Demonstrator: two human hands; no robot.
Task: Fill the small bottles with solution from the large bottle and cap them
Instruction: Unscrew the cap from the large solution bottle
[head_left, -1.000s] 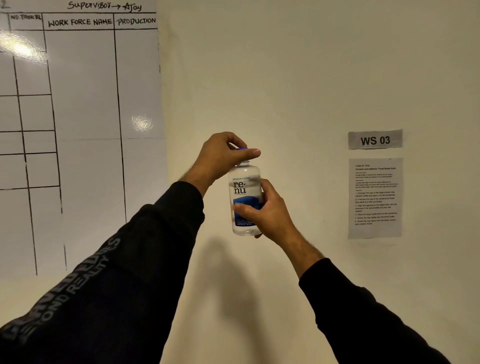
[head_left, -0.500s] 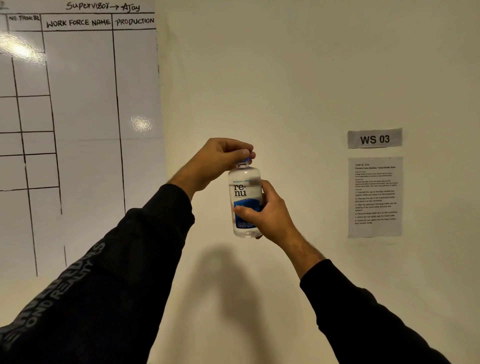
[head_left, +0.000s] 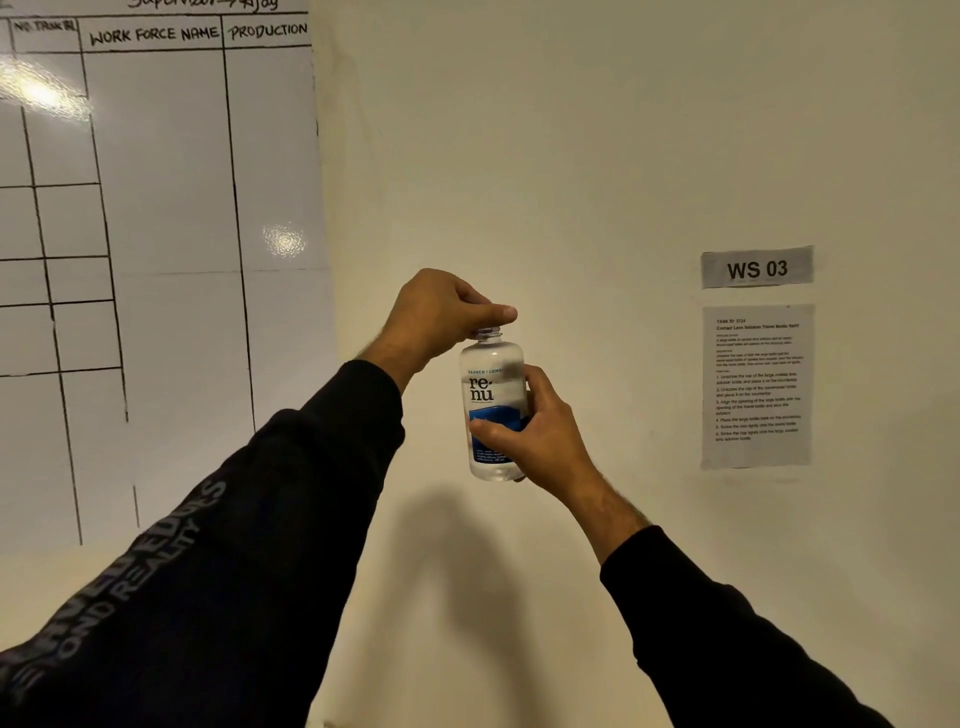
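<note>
Right hand (head_left: 540, 431) wrapped round the middle of the large bottle (head_left: 493, 395), held upright in the air before the wall (head_left: 571, 156), left hand (head_left: 441, 312) curled over its top, fingertips closed at the neck, cap hidden beneath.

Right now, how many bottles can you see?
1. The large bottle is held upright in front of the wall, right hand round its body, left hand curled over its top. The small bottles are out of view.
</note>
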